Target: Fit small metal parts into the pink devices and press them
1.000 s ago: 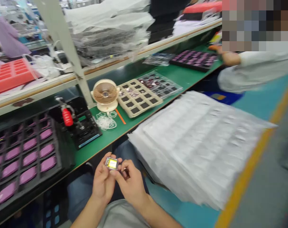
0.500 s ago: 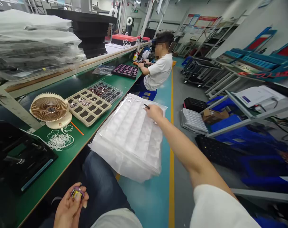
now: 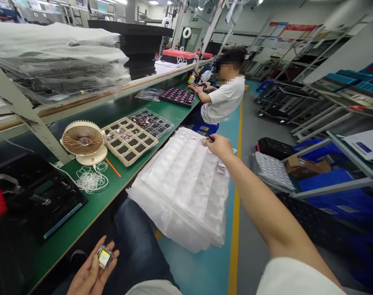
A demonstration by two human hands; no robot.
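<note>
Low at the left, my left hand (image 3: 92, 270) pinches a small square part (image 3: 104, 257) with rounded corners, a pale face and a yellow border. My right hand (image 3: 220, 146) is closed round a thin dark tool (image 3: 209, 139), its exact kind unclear. Fingers and tool are over the far right part of a white plastic tray (image 3: 170, 176) with rows of pockets, atop a stack with thin white sheets. Small shiny pieces (image 3: 220, 168) show in the tray near my right wrist. Whether the tool tip touches anything cannot be made out.
On the green bench (image 3: 112, 192) stand a fan (image 3: 83, 141), a coiled white cable (image 3: 91, 180), a beige compartment tray (image 3: 132, 141) and a clear tray (image 3: 157, 125). Further along, a co-worker (image 3: 224, 96) sits by a black tray (image 3: 177, 97). Shelving and blue bins (image 3: 324, 184) are at right.
The whole view has shifted, so everything sits further right. The part in my left hand is turned, showing its pale face. My right hand has shifted slightly over the tray, uncovering shiny pieces.
</note>
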